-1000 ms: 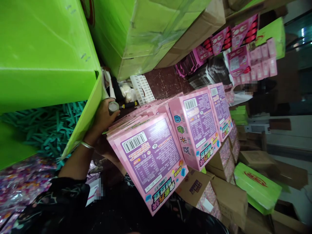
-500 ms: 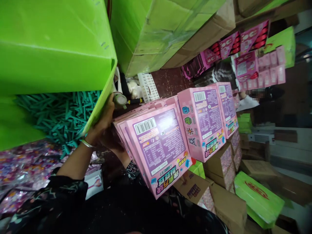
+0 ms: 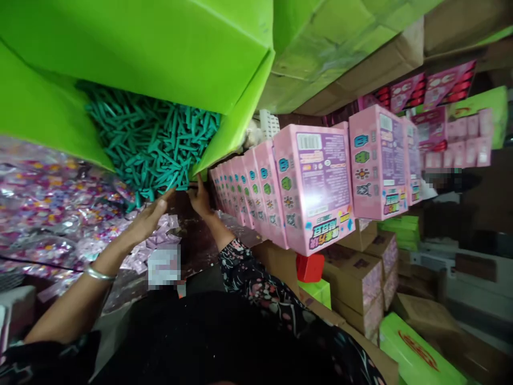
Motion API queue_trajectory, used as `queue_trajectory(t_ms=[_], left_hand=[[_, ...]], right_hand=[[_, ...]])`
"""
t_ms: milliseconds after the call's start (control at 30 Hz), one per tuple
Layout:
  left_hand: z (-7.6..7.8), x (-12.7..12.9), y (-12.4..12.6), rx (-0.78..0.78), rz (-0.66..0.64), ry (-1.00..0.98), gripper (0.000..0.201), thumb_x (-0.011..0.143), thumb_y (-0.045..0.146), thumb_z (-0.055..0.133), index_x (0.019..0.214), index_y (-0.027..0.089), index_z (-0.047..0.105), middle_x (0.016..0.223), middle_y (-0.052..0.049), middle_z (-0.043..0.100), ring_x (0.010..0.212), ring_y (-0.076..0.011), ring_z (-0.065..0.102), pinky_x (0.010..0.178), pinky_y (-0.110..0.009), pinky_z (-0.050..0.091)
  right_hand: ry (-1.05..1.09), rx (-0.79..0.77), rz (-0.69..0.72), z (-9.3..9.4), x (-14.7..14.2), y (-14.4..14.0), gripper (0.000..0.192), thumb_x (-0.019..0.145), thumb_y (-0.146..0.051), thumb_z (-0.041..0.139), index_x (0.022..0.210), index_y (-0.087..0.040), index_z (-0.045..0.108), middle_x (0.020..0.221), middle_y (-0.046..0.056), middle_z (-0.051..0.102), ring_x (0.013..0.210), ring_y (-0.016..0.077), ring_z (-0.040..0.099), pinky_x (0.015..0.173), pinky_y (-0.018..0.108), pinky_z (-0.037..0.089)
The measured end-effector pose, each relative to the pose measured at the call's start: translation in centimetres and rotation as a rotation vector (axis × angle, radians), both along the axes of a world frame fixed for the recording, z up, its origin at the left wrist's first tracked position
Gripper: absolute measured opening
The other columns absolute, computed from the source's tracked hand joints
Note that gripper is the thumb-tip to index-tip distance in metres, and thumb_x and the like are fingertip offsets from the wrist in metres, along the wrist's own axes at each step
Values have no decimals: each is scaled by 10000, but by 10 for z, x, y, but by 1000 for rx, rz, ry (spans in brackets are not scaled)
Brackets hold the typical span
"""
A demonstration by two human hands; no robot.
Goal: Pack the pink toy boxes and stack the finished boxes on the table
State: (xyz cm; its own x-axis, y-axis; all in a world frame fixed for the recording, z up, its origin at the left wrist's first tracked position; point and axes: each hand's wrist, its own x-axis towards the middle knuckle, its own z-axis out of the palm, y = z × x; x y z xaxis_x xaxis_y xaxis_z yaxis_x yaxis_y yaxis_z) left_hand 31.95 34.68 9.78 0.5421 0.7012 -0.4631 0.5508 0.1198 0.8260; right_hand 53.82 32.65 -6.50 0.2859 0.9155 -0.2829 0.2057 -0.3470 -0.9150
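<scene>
A tilted bright green box lies open at the upper left. Teal plastic sticks are heaped inside and spill over its near edge. My left hand is beside the lower edge of the heap, fingers stretched toward the sticks; no held item shows. Close to the box's right corner is my right hand, one finger extended against or just beneath the edge, its other fingers partly hidden. A row of pink printed cartons stands just right of that hand.
Small wrapped packets cover the left side. Brown cartons, a red block and a green carton are at the right. More green-covered boxes line the back. Part of another person shows at far right.
The view has shifted, and the green box sits further right in it, showing more teal sticks. My hands, earlier together at its edge, are now apart. The pink cartons show their sides.
</scene>
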Motion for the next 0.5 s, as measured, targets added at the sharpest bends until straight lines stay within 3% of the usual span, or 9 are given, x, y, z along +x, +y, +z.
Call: queue_trajectory(t_ms=[67, 133, 300, 400, 500], left_hand=[[5, -12, 5, -30, -52, 52, 1393, 1024, 1163, 156, 1838, 147, 650, 1886, -206, 631, 1731, -499, 629, 1478, -652, 493], [6, -26, 12, -12, -88, 85, 1453, 954, 1227, 161, 1726, 150, 755, 1800, -188, 721, 1660, -496, 688, 1472, -628, 506], [0, -80, 31, 187, -77, 224, 1573, 776, 1345, 114, 1572, 199, 840, 1586, -141, 854, 1481, -478, 799, 1391, -649, 586], [8, -127, 36, 283, -129, 283, 1503, 795, 1340, 137, 1575, 267, 843, 1526, -28, 862, 1470, -446, 804, 1379, -670, 568], [19, -173, 25, 333, -170, 399, 1471, 818, 1287, 123, 1664, 300, 811, 1503, 38, 811, 1527, -484, 753, 1371, -776, 462]], right_hand=[[19, -11, -45, -12, 5, -7, 764, 1166, -270, 669, 1900, -249, 457, 1379, 103, 853, 1042, 222, 887, 1090, 412, 743], [27, 3, -51, -19, 14, -20, 865, 1155, -300, 665, 1958, -258, 345, 1428, 123, 847, 1045, 211, 889, 1079, 389, 745], [-45, -40, -28, -31, 37, -56, 892, 1183, -376, 587, 1996, -267, 235, 1538, 158, 816, 1152, 220, 888, 1148, 439, 739], [-70, 11, -53, -45, 44, -67, 872, 1193, -403, 547, 1997, -257, 243, 1491, 157, 818, 1155, 222, 876, 1135, 441, 740], [-66, 71, -64, -62, 50, -66, 838, 1228, -512, 517, 1994, -276, 271, 1454, 155, 810, 1122, 224, 860, 1065, 422, 755]])
